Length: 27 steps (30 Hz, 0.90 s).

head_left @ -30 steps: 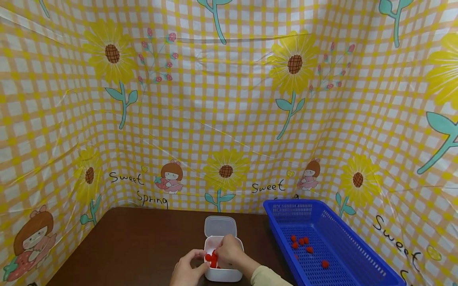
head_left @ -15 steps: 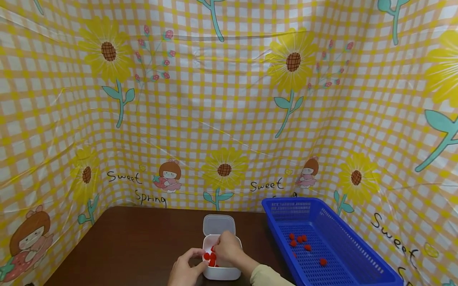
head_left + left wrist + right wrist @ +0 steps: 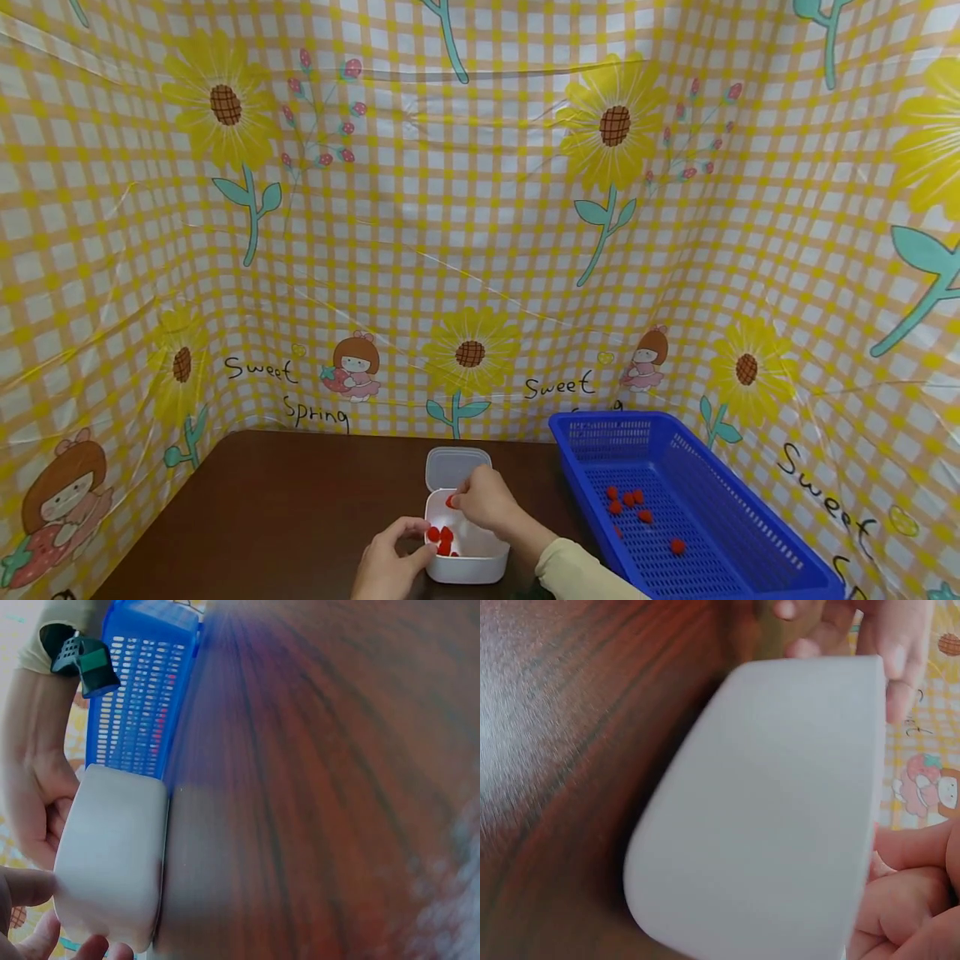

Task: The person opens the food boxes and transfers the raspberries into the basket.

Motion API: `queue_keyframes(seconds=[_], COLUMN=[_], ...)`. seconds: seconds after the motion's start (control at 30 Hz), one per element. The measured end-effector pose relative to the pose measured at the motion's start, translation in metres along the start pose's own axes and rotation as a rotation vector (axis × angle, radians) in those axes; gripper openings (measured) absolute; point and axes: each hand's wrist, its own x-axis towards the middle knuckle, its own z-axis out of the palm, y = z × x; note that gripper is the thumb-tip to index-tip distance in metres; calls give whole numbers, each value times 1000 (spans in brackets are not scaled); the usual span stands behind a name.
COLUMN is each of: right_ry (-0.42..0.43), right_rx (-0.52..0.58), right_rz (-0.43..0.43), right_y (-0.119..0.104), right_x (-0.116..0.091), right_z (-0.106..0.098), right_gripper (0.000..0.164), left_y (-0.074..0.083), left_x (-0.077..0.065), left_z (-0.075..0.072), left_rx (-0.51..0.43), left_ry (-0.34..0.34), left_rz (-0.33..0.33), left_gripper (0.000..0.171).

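the right hand (image 3: pixel 486 502) pinches a red piece (image 3: pixel 450 502) at the far end of an open white box (image 3: pixel 468 571); the left hand (image 3: pixel 390 560) holds the box's left side, beside more red pieces (image 3: pixel 445 537) inside. to the right, a blue basket (image 3: pixel 723 546) with scattered red pieces (image 3: pixel 645 517) stands on the dark brown surface (image 3: pixel 300 517).

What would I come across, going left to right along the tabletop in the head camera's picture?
Left hand → white container → blue basket with small red pieces in it.
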Motion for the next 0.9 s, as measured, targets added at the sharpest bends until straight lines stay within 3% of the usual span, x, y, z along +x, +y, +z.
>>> queue_keyframes(seconds=[0.2, 0.57, 0.9], right_ry=[-44, -20, 7], right_rx=[46, 94, 173], right_rz=[48, 143, 167], right_y=[-4, 5, 9], right_x=[5, 12, 17], right_z=[-17, -54, -90], right_gripper=[9, 10, 13], left_y=[0, 2, 2], left_x=[0, 0, 0], left_z=[0, 1, 1], left_rx=[19, 18, 11], left_ry=[14, 21, 13], left_rz=[-37, -50, -60], left_gripper=[29, 27, 26])
